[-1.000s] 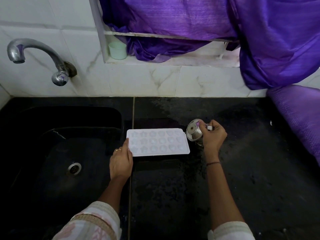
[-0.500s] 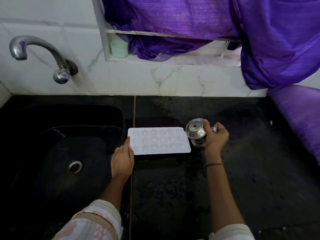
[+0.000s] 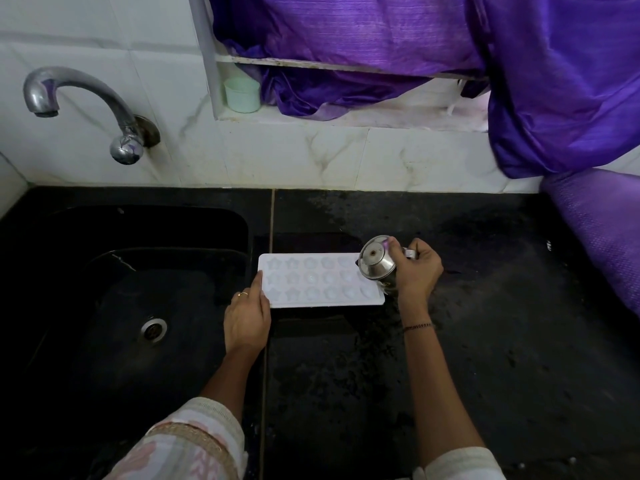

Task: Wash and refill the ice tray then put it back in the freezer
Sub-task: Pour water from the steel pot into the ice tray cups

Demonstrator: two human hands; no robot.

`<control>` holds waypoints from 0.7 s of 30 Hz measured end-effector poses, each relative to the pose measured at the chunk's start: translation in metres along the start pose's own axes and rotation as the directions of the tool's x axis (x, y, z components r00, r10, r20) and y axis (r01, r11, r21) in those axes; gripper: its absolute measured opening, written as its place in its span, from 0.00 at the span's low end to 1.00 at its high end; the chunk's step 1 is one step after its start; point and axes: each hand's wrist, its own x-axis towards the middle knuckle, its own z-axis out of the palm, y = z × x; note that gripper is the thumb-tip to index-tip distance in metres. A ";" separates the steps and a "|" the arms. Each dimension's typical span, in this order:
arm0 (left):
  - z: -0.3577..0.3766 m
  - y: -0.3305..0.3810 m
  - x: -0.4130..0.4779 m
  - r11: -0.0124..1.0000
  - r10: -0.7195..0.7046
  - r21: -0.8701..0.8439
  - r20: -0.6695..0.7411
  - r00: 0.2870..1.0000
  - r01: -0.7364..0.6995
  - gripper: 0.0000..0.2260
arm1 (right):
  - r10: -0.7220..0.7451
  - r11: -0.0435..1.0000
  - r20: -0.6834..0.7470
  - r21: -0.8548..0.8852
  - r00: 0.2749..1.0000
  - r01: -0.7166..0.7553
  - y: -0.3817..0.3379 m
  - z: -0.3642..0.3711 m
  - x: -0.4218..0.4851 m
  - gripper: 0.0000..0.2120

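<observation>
A white ice tray with star and round moulds lies flat on the black counter, just right of the sink. My left hand rests against the tray's left edge with straight fingers. My right hand grips a small steel cup by its handle. The cup is tipped over sideways above the tray's right end, its base facing me.
A black sink with a steel drain lies at the left, under a curved steel tap on the tiled wall. A pale green cup stands in a wall niche. Purple cloth hangs at the upper right.
My right hand has carried the steel cup leftward from beside the tray to over its right end, tipping it further. My left hand stays at the tray's left edge.
</observation>
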 end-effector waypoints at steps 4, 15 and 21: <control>0.001 -0.001 0.000 1.000 0.007 0.010 0.008 1.000 -0.007 0.21 | -0.012 0.999 0.017 -0.046 1.000 0.013 0.002 0.002 0.000 0.24; 0.002 -0.002 0.001 1.000 0.012 0.017 0.013 1.000 -0.012 0.21 | -0.075 0.992 0.052 -0.100 0.996 0.080 0.009 0.004 0.002 0.23; 0.002 -0.002 0.001 1.000 0.014 0.014 0.008 1.000 -0.014 0.21 | -0.070 0.991 0.056 -0.109 0.996 0.075 0.006 0.005 0.003 0.25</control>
